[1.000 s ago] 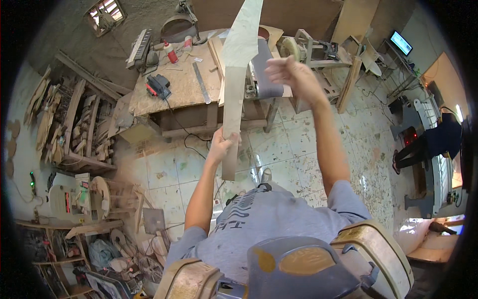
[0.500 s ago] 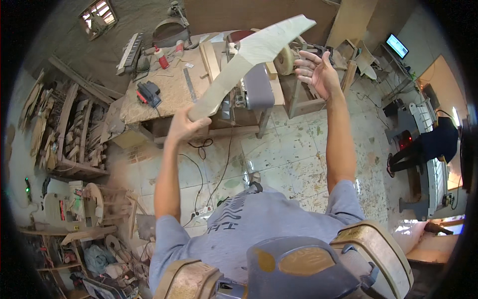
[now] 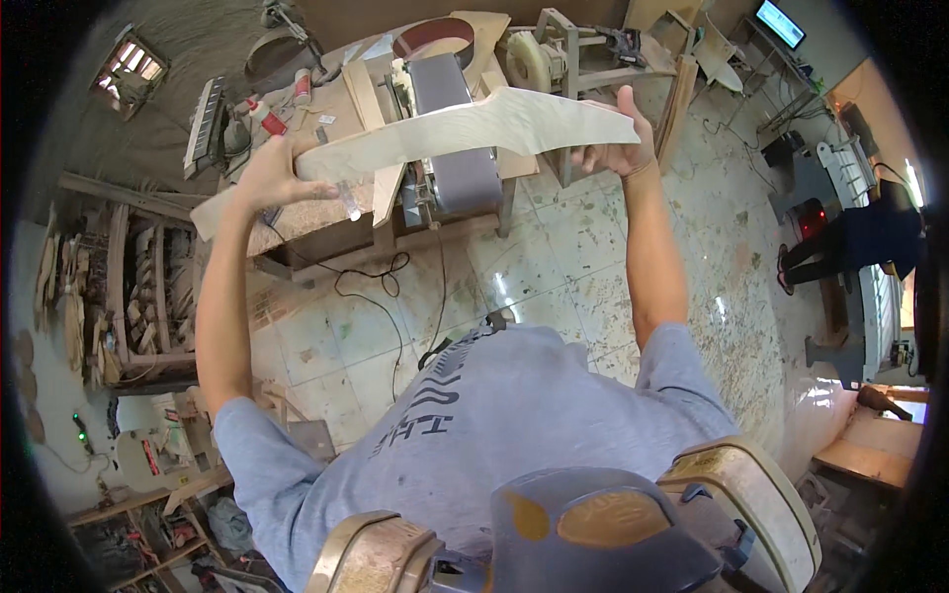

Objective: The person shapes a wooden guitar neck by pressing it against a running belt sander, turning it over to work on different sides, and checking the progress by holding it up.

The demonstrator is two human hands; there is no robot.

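Note:
A long, pale, flat wooden piece (image 3: 415, 140) with a curved outline spans between my hands, nearly level, its right part wider and tapering to a tip. My left hand (image 3: 269, 178) is closed round its left end, thumb along the near side and fingers mostly hidden behind. At the other end, my right hand (image 3: 625, 148) grips the tip, thumb raised above it and fingertips curling below. Just beyond the wood, a belt sander with a dark grey belt (image 3: 470, 183) stands on the workbench. The wood overlaps the belt in view; whether they touch I cannot tell.
Glue bottles (image 3: 267, 117) and narrow boards (image 3: 364, 94) lie on the dusty workbench. A grinding wheel (image 3: 535, 64) stands farther right. Cables (image 3: 390, 277) trail over the tiled floor. Offcuts fill a rack (image 3: 148, 287) at left. Another person (image 3: 860, 242) stands at far right.
The wooden piece has swung from a steep slant to nearly level and come lower. My right hand, open and apart before, now holds its tip. My left hand has moved left and up.

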